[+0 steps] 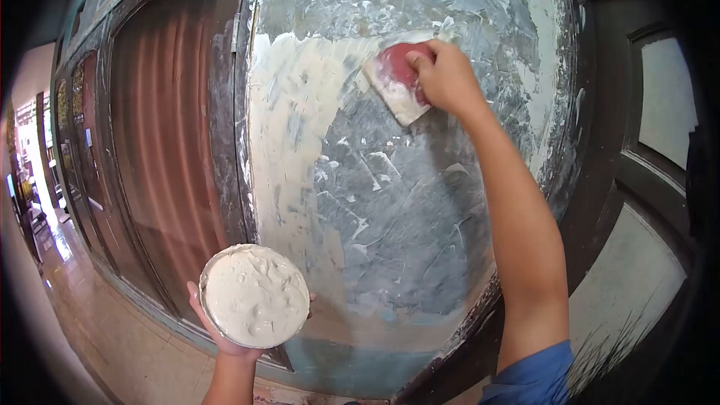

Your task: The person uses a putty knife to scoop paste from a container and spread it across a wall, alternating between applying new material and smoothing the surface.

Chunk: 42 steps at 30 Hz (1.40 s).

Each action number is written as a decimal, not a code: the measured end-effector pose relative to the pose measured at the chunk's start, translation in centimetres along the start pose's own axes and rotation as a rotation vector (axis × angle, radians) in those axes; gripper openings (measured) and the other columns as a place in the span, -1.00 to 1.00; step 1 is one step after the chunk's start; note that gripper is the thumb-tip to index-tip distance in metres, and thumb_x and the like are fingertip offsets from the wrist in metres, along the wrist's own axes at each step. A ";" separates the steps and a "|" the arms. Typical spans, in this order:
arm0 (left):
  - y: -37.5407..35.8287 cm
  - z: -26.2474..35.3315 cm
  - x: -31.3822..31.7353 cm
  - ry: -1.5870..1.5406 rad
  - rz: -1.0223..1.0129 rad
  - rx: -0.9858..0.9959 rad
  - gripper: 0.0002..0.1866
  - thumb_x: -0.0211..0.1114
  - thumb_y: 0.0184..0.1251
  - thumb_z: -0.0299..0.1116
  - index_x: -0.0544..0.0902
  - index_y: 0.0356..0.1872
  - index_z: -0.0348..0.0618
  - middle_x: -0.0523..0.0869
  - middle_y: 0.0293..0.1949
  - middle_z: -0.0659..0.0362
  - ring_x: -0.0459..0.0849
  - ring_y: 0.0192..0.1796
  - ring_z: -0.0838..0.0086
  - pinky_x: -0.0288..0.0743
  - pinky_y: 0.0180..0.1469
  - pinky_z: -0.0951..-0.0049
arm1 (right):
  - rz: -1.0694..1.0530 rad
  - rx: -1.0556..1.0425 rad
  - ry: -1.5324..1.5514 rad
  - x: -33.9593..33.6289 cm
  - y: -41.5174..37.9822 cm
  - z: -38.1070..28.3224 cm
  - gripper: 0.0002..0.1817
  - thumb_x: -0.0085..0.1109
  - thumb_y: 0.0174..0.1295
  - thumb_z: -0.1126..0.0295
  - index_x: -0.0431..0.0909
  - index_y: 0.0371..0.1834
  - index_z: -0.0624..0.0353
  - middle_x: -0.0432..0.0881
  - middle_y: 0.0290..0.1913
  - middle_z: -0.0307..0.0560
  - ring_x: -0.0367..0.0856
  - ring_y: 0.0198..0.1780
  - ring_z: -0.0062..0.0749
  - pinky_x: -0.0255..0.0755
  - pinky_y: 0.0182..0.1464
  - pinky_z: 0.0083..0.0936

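Note:
My right hand (450, 79) grips a red putty spreader (399, 64) by its upper side, and the whitish, putty-smeared edge lies against the wall (405, 210). Cream putty coats the wall's left strip and upper part, while the middle is grey with scattered white streaks. Low on the left, my left hand (225, 337) is wrapped from beneath around a round tub of putty (255, 296). The tub is filled with thick, lumpy cream paste. Most of the left fingers are hidden under it.
Left of the wall is a dark-framed glass window (169, 120) with reddish-brown curtains behind it. A dark wooden door (637, 157) with pale panels stands on the right. Tiled floor (112, 315) runs along the lower left towards a bright opening.

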<state>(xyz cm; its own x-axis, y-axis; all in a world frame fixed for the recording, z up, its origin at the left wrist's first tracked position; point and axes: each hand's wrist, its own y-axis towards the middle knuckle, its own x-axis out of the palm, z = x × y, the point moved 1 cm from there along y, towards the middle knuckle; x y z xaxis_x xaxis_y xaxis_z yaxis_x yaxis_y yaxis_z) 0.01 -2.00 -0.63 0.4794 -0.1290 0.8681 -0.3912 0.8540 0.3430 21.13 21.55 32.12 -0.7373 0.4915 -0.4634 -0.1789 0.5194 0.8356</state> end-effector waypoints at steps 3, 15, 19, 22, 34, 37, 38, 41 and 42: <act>0.5 -0.1 -1.6 0.103 -0.068 -0.017 0.12 -0.18 0.24 0.76 0.33 0.61 0.14 0.44 0.52 -0.10 0.53 0.32 -0.54 0.49 0.10 -0.77 | -0.038 -0.052 -0.097 1.0 -1.7 -1.7 -0.61 0.26 0.48 0.04 0.71 0.15 0.07 0.80 0.12 0.12 0.74 0.20 0.12 0.57 0.20 0.01; -0.1 0.3 -1.7 -0.003 -0.016 0.007 0.13 -0.21 0.29 0.74 0.35 0.59 0.03 0.42 0.53 -0.10 0.51 0.38 -0.41 0.47 0.24 -0.66 | -0.059 -0.045 -0.200 0.5 -2.1 -3.4 -0.61 0.01 0.58 0.04 0.62 0.22 0.01 0.78 0.13 0.16 0.73 0.20 0.20 0.53 0.21 0.10; -0.2 0.6 -1.4 0.125 -0.119 0.003 0.12 -0.24 0.32 0.72 0.38 0.57 -0.02 0.45 0.51 -0.11 0.52 0.41 -0.32 0.49 0.26 -0.60 | 0.096 -0.037 -0.217 -0.7 -0.5 -2.9 -0.58 0.00 0.57 0.01 0.63 0.19 0.04 0.79 0.10 0.21 0.73 0.20 0.21 0.54 0.20 0.12; -0.4 0.9 -1.4 0.040 -0.226 -0.028 0.13 -0.24 0.31 0.73 0.35 0.59 0.00 0.44 0.51 -0.10 0.51 0.40 -0.33 0.48 0.26 -0.63 | 0.183 -0.090 -0.188 -1.4 -0.5 -2.8 -0.51 0.04 0.54 -0.09 0.66 0.08 0.12 0.80 0.00 0.29 0.76 0.12 0.25 0.58 0.11 0.12; -0.4 0.5 -0.9 0.015 -0.023 -0.022 0.17 -0.16 0.19 0.79 0.28 0.63 0.12 0.44 0.49 -0.17 0.54 0.26 -0.65 0.60 0.02 -0.68 | 0.401 -0.118 -0.225 1.5 -0.5 -0.1 -0.51 0.07 0.53 -0.12 0.63 -0.08 0.14 0.82 -0.21 0.16 0.81 -0.10 0.19 0.60 -0.03 0.16; -0.3 0.5 -1.7 -0.001 -0.003 -0.016 0.18 -0.16 0.19 0.79 0.28 0.63 0.12 0.44 0.49 -0.18 0.54 0.25 -0.67 0.63 -0.01 -0.65 | 0.405 -0.152 -0.232 2.2 -0.9 0.1 -0.50 0.03 0.55 -0.13 0.64 -0.07 0.12 0.83 -0.24 0.13 0.81 -0.13 0.17 0.56 -0.02 0.15; -0.2 0.5 -1.7 -0.002 -0.004 -0.015 0.18 -0.16 0.19 0.79 0.28 0.63 0.12 0.44 0.49 -0.18 0.54 0.25 -0.67 0.63 -0.01 -0.65 | 0.375 -0.238 -0.285 2.8 -1.1 -0.2 -0.46 0.03 0.54 -0.17 0.64 -0.08 0.14 0.82 -0.25 0.17 0.80 -0.14 0.22 0.56 -0.03 0.14; -0.4 0.6 -1.2 0.062 -0.102 -0.057 0.19 -0.23 0.21 0.79 0.31 0.62 0.05 0.39 0.55 -0.13 0.49 0.42 -0.40 0.45 0.28 -0.68 | 0.350 -0.315 -0.382 3.2 -0.6 -0.3 -0.40 0.05 0.52 -0.22 0.64 -0.11 0.19 0.81 -0.27 0.21 0.79 -0.15 0.27 0.56 -0.03 0.12; -0.5 0.5 -0.7 0.011 -0.048 -0.056 0.18 -0.19 0.20 0.78 0.31 0.61 0.07 0.43 0.50 -0.15 0.53 0.33 -0.51 0.55 0.14 -0.66 | 0.380 -0.204 -0.316 2.4 -0.2 -0.3 -0.43 0.05 0.53 -0.20 0.64 -0.08 0.17 0.83 -0.23 0.19 0.80 -0.12 0.22 0.51 0.04 0.12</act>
<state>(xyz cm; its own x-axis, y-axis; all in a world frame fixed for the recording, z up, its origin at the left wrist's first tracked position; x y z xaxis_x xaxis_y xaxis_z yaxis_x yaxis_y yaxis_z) -0.58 -2.58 -1.23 0.5051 -0.1654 0.8471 -0.3232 0.8738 0.3633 19.19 22.41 30.93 -0.5480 0.8217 -0.1565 -0.0838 0.1322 0.9877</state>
